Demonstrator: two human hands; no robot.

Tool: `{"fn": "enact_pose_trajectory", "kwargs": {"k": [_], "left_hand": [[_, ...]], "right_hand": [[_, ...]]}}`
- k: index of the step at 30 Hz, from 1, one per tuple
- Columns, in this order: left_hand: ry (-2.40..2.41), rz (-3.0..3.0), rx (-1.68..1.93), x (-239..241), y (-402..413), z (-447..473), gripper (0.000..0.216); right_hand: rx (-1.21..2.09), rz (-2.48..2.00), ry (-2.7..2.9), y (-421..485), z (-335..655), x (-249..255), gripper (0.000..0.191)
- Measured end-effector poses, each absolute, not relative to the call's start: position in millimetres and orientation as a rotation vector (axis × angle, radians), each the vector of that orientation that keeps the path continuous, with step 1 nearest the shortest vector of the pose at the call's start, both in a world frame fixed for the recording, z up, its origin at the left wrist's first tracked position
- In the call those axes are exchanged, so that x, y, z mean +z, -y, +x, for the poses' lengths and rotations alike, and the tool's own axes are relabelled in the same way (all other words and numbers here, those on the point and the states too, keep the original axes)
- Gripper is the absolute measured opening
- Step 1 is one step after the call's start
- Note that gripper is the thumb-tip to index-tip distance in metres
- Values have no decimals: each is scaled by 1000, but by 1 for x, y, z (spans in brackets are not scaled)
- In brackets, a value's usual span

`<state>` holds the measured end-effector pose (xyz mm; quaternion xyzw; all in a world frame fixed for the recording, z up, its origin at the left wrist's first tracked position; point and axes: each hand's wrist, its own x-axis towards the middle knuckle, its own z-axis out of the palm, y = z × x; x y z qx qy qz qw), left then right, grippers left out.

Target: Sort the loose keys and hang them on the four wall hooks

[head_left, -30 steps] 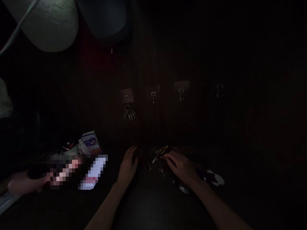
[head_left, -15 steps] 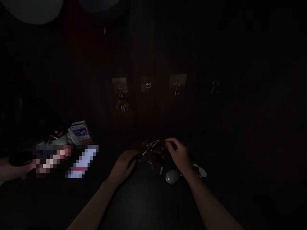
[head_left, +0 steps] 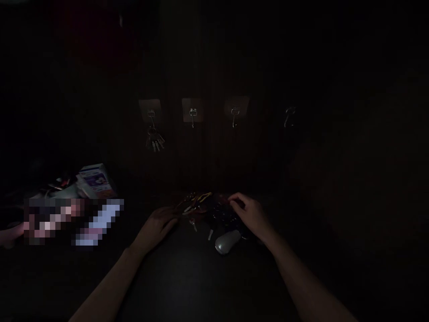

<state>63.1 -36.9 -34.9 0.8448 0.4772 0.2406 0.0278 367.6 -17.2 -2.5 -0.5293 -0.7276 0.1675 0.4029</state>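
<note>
The scene is very dark. A jumble of small items (head_left: 197, 208), with a yellow strap and keys among them, lies between my hands at the foot of the wall. My left hand (head_left: 157, 228) rests flat at its left edge, fingers stretched and thumb apart. On the other side, my right hand (head_left: 248, 212) has thumb and forefinger drawn together over the dark end of the jumble; what they grip is too dark to make out. A key (head_left: 193, 224) with a reddish head lies in front. Nearer me is a pale rounded object (head_left: 227, 242), shaped like a computer mouse.
Several hooks run along the dark wall; a bunch of keys (head_left: 155, 141) hangs from the leftmost hook (head_left: 152, 115). At left stands a purple and white box (head_left: 96, 181) beside blurred items. Another person's hand (head_left: 11, 233) shows at the left edge near a pixelated bright patch.
The view has turned slightly, so the wall and items sit further left. My hands are wider apart, the right one having moved right across the jumble. Pale oval pieces beside my right forearm no longer show.
</note>
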Motion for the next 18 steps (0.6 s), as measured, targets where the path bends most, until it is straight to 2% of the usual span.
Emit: {"fn": "enact_pose_trajectory", "kwargs": {"k": [5, 18], "left_hand": [[-1600, 2508, 856, -39, 30, 54, 31], [-1697, 2359, 975, -34, 32, 34, 35]], "right_hand": [[409, -1413, 1870, 11, 368, -26, 16], [248, -1304, 2010, 13, 354, -33, 17]]}}
